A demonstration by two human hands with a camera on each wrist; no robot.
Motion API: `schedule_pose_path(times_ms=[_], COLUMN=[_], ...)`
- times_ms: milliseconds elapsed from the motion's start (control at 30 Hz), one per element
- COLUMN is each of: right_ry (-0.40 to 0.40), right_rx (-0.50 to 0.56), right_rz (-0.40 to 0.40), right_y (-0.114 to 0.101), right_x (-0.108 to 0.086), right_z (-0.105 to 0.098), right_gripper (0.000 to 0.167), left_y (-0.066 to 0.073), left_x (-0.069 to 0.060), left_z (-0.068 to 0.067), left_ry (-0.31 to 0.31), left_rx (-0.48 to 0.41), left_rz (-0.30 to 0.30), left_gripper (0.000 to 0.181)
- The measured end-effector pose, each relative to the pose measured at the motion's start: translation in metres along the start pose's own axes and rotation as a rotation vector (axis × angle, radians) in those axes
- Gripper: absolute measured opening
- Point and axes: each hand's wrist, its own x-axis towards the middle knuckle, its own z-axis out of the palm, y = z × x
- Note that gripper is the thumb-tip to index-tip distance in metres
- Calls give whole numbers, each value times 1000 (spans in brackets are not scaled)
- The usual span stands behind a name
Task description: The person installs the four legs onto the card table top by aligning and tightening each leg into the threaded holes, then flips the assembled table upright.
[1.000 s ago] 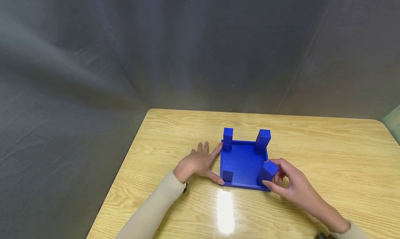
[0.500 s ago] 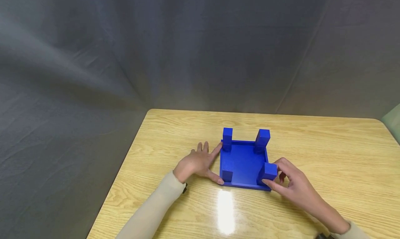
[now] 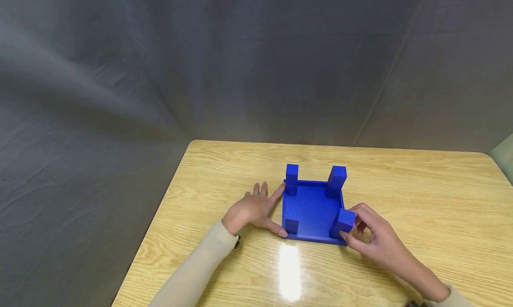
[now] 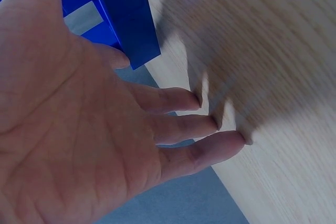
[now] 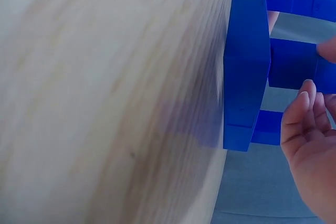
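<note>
A square blue tray-like base (image 3: 316, 211) with a low rim lies on the table, a blue post rising at each corner. With thumb and fingers my right hand (image 3: 378, 238) grips the near right post (image 3: 344, 220), which leans slightly outward in the head view. In the right wrist view the fingertips meet that post (image 5: 291, 64) above the base's side. My left hand (image 3: 254, 209) lies spread along the left rim, index finger and thumb touching its corners. The far left post (image 3: 292, 175), far right post (image 3: 337, 177) and near left post (image 3: 292, 222) stand untouched.
The wood-grain table (image 3: 224, 164) extends around the base on all sides. A dark grey curtain (image 3: 256, 66) hangs behind the table and down its left side. A bright light reflection shows on the tabletop in front of the base.
The near right post has turned under my right hand, so its top lies more in line with the base. My right thumb has shifted slightly rightward. The left hand and base stay put.
</note>
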Motion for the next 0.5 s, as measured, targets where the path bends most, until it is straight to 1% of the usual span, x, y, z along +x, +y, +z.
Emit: schedule_pose_path(times_ms=[67,167,233,267,333,367,500], right_ry=[1,-7,-11,-12,-10,-6,13], right_rx=[2,22,31,33,20,9,-24], right_rz=[1,30,42,47,45,38,23], right_y=[0,0,-1,-1,-1,-1,0], right_x=[1,1,1,1,1,1,2], right_z=[0,0,1,1,2,2,3], right_gripper=[57,61,60,55,48,47,55], left_y=[0,1,2,2,2,2,1], left_x=[0,0,0,0,0,0,0], left_z=[0,0,0,0,0,0,0], left_ry=[-1,-3,-4,-4,-6,-4,2], left_rx=[1,4,8,8,11,11,11], left_rz=[-1,-3,-6,-7,-10,-11,-8], left_gripper=[143,143,143,143,144,144,144])
